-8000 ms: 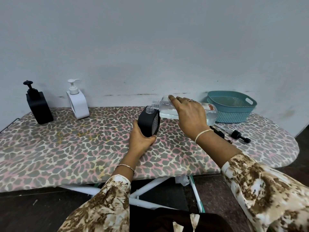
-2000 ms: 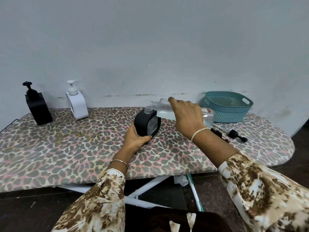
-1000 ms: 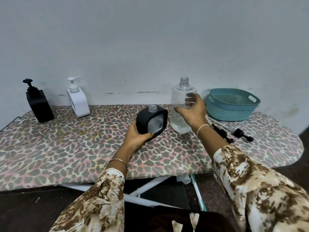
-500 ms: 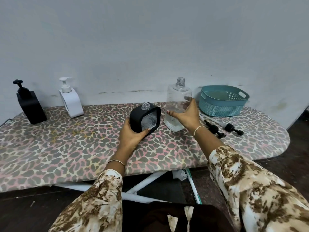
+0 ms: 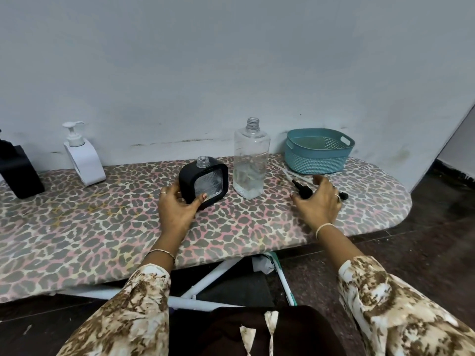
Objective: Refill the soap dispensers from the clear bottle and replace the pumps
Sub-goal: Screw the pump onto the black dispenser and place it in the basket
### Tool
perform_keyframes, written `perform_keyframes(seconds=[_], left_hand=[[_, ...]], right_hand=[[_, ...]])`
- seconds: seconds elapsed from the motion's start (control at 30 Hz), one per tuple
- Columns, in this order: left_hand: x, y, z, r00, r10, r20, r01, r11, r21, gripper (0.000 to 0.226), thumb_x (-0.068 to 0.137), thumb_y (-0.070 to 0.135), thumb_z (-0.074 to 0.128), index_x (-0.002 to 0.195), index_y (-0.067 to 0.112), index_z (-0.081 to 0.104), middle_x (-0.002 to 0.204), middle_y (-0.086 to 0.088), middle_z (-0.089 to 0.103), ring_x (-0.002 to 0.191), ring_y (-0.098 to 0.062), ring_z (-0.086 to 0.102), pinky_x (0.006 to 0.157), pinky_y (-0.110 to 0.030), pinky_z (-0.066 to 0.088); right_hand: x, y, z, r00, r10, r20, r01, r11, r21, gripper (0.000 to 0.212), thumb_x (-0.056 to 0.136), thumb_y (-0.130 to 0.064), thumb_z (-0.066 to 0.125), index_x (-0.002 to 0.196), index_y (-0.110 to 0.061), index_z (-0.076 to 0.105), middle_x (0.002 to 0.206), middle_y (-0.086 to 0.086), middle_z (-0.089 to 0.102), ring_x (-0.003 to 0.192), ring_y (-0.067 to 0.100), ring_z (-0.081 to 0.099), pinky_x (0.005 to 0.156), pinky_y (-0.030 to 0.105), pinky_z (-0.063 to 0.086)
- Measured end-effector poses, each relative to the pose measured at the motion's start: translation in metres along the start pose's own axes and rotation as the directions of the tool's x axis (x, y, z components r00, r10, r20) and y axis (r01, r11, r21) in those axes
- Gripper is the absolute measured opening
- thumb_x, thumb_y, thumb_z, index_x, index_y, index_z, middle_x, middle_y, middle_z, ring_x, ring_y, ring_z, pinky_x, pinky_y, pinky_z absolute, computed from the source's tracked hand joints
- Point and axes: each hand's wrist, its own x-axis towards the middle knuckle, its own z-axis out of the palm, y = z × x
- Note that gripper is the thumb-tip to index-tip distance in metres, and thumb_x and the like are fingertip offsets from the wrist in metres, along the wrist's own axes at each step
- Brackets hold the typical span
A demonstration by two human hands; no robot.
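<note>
A black soap dispenser [image 5: 204, 181] with a clear window and an open neck stands mid-board, and my left hand [image 5: 177, 208] grips its lower left side. The clear bottle [image 5: 250, 160], uncapped and with a little liquid at its bottom, stands upright just to the right of it, free of either hand. My right hand [image 5: 317, 204] hovers with spread fingers over a black pump [image 5: 303, 190] that lies on the board, its tube pointing back left. Whether the fingers touch the pump I cannot tell.
A teal basket [image 5: 318, 152] sits at the back right of the leopard-print ironing board [image 5: 102, 227]. A white dispenser [image 5: 83, 155] with its pump on and another black dispenser [image 5: 18, 170] stand at the back left. A wall runs behind.
My right hand tipped the clear bottle back upright, set it on the board, let it go and moved right to the black pump. My left hand stayed on the black dispenser.
</note>
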Motion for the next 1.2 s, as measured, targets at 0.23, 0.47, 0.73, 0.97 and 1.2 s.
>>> perform_keyframes(seconds=[0.23,0.47,0.73,0.97,1.2], left_hand=[[0.001,-0.001,0.0,0.999,-0.006,0.034,0.011,0.99,-0.14,0.079,0.072,0.023,0.083,0.14,0.01,0.046,0.133,-0.009,0.058,0.12,-0.023,0.056,0.103,-0.039,0.047],[0.002,-0.001,0.0,0.999,-0.019,0.05,0.027,0.985,-0.17,0.076,0.075,0.02,0.081,0.14,0.008,0.045,0.136,-0.011,0.056,0.122,-0.024,0.055,0.104,-0.041,0.046],[0.0,0.002,0.0,0.996,-0.037,0.082,0.054,0.973,-0.223,0.073,0.077,0.016,0.079,0.14,0.004,0.044,0.138,-0.013,0.054,0.126,-0.024,0.052,0.107,-0.039,0.043],[0.001,0.0,-0.003,0.994,-0.042,0.101,0.063,0.973,-0.222,0.073,0.077,0.02,0.078,0.141,0.008,0.044,0.138,-0.011,0.054,0.125,-0.025,0.053,0.105,-0.045,0.045],[0.001,0.0,-0.006,0.988,-0.073,0.138,0.108,0.957,-0.271,0.072,0.079,0.017,0.077,0.141,0.008,0.043,0.14,-0.01,0.053,0.128,-0.023,0.05,0.107,-0.043,0.043]], right_hand=[[0.0,0.007,-0.003,0.998,0.041,0.048,-0.039,0.998,-0.059,0.051,0.078,-0.043,0.072,0.115,-0.013,0.053,0.119,0.009,0.062,0.119,0.032,0.05,0.099,0.045,0.034],[-0.002,0.004,-0.009,0.995,0.09,-0.043,-0.085,0.991,0.108,0.035,0.078,-0.041,0.071,0.1,-0.019,0.055,0.104,0.004,0.066,0.107,0.029,0.056,0.096,0.045,0.034],[-0.012,-0.025,-0.053,0.953,0.231,-0.196,-0.031,0.719,0.694,0.018,0.077,-0.035,0.072,0.076,-0.026,0.057,0.074,-0.01,0.062,0.068,0.011,0.059,0.075,0.035,0.053],[-0.018,-0.076,-0.089,0.966,0.156,-0.204,0.123,0.418,0.9,0.018,0.079,-0.017,0.075,0.071,-0.021,0.06,0.069,-0.009,0.062,0.06,-0.002,0.057,0.066,0.017,0.048],[-0.03,-0.139,-0.083,0.992,-0.052,-0.117,0.128,0.445,0.886,0.013,0.075,-0.02,0.079,0.075,-0.016,0.068,0.07,-0.007,0.068,0.061,-0.001,0.062,0.063,0.016,0.049]])
